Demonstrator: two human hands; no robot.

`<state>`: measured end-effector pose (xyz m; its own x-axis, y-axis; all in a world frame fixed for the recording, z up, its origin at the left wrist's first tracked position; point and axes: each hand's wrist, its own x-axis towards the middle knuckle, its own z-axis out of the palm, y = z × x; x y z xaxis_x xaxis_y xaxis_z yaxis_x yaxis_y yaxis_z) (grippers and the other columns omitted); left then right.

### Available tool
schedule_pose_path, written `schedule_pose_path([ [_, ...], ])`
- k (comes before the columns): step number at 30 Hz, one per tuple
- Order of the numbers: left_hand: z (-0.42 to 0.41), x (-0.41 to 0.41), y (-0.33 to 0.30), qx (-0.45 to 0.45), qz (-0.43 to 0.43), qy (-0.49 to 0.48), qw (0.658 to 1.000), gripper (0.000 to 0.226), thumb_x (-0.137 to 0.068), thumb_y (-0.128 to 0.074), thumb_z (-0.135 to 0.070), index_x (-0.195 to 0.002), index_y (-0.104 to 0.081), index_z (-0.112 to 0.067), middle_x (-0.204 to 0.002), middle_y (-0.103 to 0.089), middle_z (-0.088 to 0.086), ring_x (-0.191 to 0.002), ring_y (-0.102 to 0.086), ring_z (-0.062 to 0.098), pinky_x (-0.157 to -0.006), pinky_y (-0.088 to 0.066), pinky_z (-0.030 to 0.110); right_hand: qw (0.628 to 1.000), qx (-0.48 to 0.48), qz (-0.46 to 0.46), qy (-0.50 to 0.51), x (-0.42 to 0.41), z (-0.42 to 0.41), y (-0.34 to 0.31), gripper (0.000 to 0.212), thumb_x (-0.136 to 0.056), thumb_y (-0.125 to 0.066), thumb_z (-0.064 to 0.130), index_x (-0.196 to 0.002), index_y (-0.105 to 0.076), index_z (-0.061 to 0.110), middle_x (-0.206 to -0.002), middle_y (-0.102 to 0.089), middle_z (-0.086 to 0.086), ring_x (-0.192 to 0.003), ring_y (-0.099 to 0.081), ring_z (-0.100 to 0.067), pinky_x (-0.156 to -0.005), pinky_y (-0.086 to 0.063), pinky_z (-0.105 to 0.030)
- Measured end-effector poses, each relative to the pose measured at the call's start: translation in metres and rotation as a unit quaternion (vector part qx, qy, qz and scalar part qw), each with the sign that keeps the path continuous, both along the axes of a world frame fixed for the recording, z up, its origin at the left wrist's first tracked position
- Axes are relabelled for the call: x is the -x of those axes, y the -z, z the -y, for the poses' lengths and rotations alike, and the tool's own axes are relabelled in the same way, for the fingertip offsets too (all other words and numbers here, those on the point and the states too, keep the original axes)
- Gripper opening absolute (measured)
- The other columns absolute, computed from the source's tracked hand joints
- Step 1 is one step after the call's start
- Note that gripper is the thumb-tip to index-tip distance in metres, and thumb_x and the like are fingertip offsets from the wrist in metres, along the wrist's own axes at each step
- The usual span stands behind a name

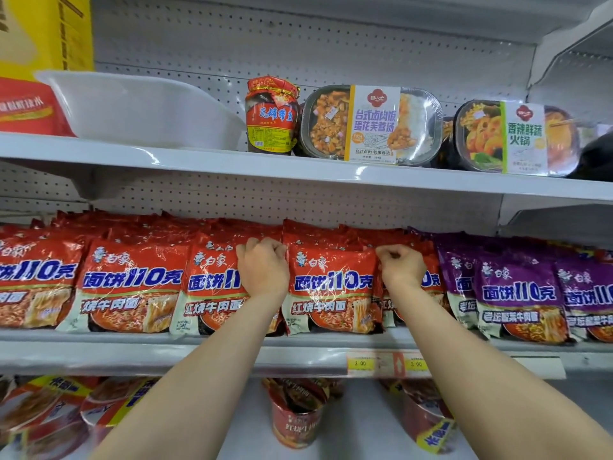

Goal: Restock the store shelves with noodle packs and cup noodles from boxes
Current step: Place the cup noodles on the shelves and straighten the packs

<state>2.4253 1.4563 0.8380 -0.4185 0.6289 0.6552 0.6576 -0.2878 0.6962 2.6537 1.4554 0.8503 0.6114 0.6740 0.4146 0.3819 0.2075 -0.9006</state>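
Red noodle packs stand upright in rows on the middle shelf (pixel 199 355). One front red pack (pixel 331 290) sits between my two hands. My left hand (pixel 263 268) grips its upper left corner with curled fingers. My right hand (pixel 401 265) pinches its upper right corner. More red packs (pixel 132 287) fill the shelf to the left, and purple noodle packs (pixel 519 293) stand to the right. Red cup noodles (pixel 297 416) sit on the shelf below, between my forearms.
The upper shelf (pixel 298 169) carries a white plastic tub (pixel 139 111), a red-labelled jar (pixel 271 117) and two boxed ready meals (pixel 371 126). A yellow carton (pixel 46 31) stands top left. Price tags (pixel 388 363) are clipped to the middle shelf's front edge.
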Motion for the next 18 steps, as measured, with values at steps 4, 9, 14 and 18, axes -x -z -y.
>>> schedule_pose_path([
  [4, 0.001, 0.004, 0.001, 0.0, -0.037, 0.015, 0.999, 0.02, -0.098, -0.062, -0.031, -0.11, -0.073, -0.018, -0.111, -0.067, 0.006, -0.109, -0.047, 0.028, -0.081, -0.039, 0.037, 0.999, -0.009, 0.026, -0.021, 0.003, 0.01, 0.002, 0.018, -0.095, -0.07, 0.025, -0.111, -0.073, 0.017, -0.091, -0.072, 0.002, -0.08, -0.07, -0.017, -0.078, -0.06, -0.038],
  [9, 0.035, 0.011, 0.035, -0.073, -0.106, 0.077, 0.989, 0.032, -0.099, -0.058, -0.041, -0.124, -0.064, -0.023, -0.105, -0.066, -0.01, -0.102, -0.047, 0.012, -0.082, -0.034, 0.026, 0.992, -0.057, 0.108, -0.015, 0.022, 0.047, 0.016, 0.029, -0.096, -0.068, 0.029, -0.123, -0.066, 0.021, -0.111, -0.066, 0.009, -0.101, -0.062, -0.011, -0.086, -0.05, -0.028],
  [14, 0.08, 0.015, 0.102, -0.104, -0.231, 0.115, 0.961, 0.036, -0.1, -0.043, -0.045, -0.109, -0.071, -0.024, -0.093, -0.07, -0.01, -0.096, -0.054, 0.015, -0.077, -0.042, 0.033, 0.983, -0.043, 0.173, -0.033, 0.047, 0.076, 0.053, 0.028, -0.099, -0.061, 0.033, -0.126, -0.063, 0.026, -0.103, -0.065, 0.014, -0.091, -0.061, -0.005, -0.08, -0.055, -0.029],
  [18, 0.083, 0.028, 0.116, -0.095, -0.318, 0.083, 0.94, 0.043, -0.102, -0.042, -0.045, -0.094, -0.076, -0.021, -0.094, -0.073, -0.007, -0.107, -0.057, 0.023, -0.088, -0.044, 0.039, 0.98, -0.013, 0.198, -0.02, 0.061, 0.084, 0.065, 0.027, -0.101, -0.057, 0.033, -0.127, -0.061, 0.024, -0.096, -0.063, 0.013, -0.087, -0.06, -0.006, -0.07, -0.049, -0.025],
])
